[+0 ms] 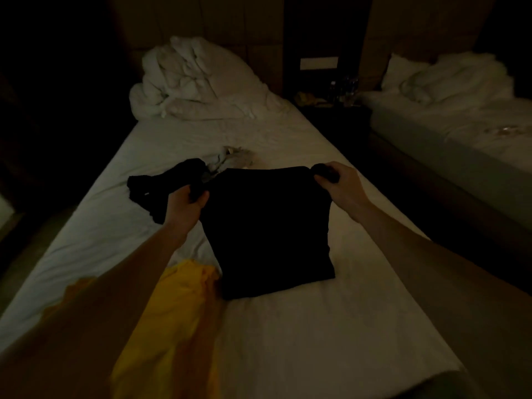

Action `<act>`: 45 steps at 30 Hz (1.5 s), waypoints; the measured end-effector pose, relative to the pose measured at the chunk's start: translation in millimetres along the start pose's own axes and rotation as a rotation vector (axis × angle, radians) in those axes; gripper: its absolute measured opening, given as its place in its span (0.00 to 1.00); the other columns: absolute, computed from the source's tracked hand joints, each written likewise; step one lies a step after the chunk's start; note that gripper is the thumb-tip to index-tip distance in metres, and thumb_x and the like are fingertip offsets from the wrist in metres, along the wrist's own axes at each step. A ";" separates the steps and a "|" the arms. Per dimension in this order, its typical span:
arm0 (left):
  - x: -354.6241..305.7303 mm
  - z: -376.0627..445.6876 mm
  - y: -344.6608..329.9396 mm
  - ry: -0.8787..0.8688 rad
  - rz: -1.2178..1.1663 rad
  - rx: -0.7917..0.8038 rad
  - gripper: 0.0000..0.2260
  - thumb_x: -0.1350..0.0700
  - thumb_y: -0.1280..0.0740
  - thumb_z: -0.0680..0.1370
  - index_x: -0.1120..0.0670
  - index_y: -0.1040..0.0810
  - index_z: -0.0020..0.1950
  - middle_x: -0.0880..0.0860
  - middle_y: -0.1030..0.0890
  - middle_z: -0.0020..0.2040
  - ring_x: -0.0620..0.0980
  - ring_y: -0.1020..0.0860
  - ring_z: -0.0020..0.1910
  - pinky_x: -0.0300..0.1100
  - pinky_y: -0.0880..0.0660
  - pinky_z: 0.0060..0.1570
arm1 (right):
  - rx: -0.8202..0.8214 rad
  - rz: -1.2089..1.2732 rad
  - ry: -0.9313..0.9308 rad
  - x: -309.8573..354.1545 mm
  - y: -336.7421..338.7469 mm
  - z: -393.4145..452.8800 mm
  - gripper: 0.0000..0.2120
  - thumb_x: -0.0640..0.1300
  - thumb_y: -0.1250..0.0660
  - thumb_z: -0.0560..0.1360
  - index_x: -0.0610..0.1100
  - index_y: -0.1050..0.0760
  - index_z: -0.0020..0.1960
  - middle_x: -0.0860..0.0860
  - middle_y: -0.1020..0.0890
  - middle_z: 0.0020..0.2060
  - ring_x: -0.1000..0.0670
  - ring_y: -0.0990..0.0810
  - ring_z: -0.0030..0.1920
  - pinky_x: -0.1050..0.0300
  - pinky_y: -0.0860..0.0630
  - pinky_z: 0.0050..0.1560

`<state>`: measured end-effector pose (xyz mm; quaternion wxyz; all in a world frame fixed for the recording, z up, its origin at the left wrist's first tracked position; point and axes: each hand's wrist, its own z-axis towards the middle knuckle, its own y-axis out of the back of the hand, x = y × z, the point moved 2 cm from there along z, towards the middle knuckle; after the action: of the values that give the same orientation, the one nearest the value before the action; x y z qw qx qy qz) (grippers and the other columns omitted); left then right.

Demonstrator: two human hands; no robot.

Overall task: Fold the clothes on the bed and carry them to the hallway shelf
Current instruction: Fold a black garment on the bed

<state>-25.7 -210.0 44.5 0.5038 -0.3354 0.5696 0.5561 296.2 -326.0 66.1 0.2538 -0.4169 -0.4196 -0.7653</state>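
Black garment (264,226) between both hands

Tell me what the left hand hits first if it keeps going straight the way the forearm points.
Probably the small light crumpled bundle beyond the left hand, which grips the black garment; depth is unclear in this dim view.

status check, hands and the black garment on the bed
Left hand and right hand grip black cloth garment by far corners. Yellow cloth garment beside its near-left edge, touching or apart unclear.
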 end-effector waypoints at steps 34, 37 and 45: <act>14.8 -177.6 253.7 0.070 -0.078 -0.266 0.05 0.63 0.30 0.76 0.58 0.19 0.52 0.53 0.18 0.43 0.40 0.19 0.32 0.30 0.24 0.32 | 0.414 0.412 -0.124 130.9 -166.4 -134.8 0.06 0.39 0.31 0.77 0.42 0.20 0.54 0.48 0.17 0.45 0.50 0.16 0.44 0.54 0.22 0.47; 53.6 -135.6 255.4 0.132 -0.040 -0.282 0.08 0.63 0.30 0.76 0.60 0.20 0.55 0.55 0.19 0.42 0.46 0.20 0.36 0.33 0.23 0.34 | 0.419 0.288 -0.167 109.0 -206.3 -101.0 0.10 0.41 0.31 0.77 0.39 0.21 0.57 0.44 0.18 0.50 0.43 0.18 0.51 0.46 0.21 0.55; 142.2 -69.8 242.7 0.160 0.366 -0.369 0.10 0.61 0.30 0.75 0.56 0.20 0.56 0.56 0.19 0.56 0.54 0.21 0.52 0.50 0.24 0.58 | 0.565 -0.035 -0.143 54.2 -275.2 -68.9 0.16 0.37 0.36 0.80 0.42 0.29 0.67 0.44 0.24 0.61 0.44 0.24 0.61 0.55 0.28 0.54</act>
<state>-306.5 -214.5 -27.2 0.2786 -0.3558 0.5478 0.7041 35.4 -244.2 -27.0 0.3165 -0.3752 -0.6401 -0.5911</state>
